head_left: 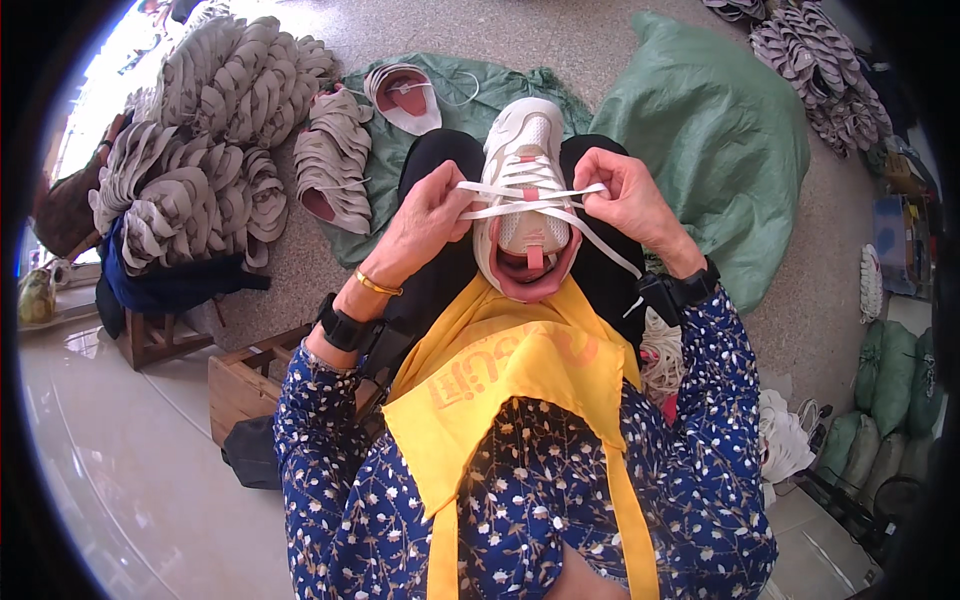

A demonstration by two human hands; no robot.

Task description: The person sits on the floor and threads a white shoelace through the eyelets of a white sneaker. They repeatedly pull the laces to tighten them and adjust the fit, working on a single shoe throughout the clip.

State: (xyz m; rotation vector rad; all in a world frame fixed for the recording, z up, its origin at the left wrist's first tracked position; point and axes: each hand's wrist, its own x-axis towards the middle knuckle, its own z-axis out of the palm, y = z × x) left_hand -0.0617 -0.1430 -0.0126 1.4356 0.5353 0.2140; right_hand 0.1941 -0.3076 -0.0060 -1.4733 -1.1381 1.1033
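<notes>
A white sneaker upper [531, 235] with a pink lining and pink tongue tab rests between my knees, its toe pointing away from me. White shoelaces [520, 194] run through its eyelets and stretch sideways across the tongue. My left hand [436, 212] is closed, pinching the lace on the left side. On the right, my right hand [622, 200] pinches the lace between thumb and fingers. One loose lace end trails down past my right wrist. A yellow apron [490, 375] covers my lap just below the opening of the upper.
Stacked shoe uppers [225, 90] are heaped at the far left, with another row [335, 160] closer in. A single upper [405, 98] lies on green sacking [480, 85]. A large green sack [710, 140] bulges at right. Bundled white laces [785, 435] sit at lower right; a wooden stool [245, 395] stands left.
</notes>
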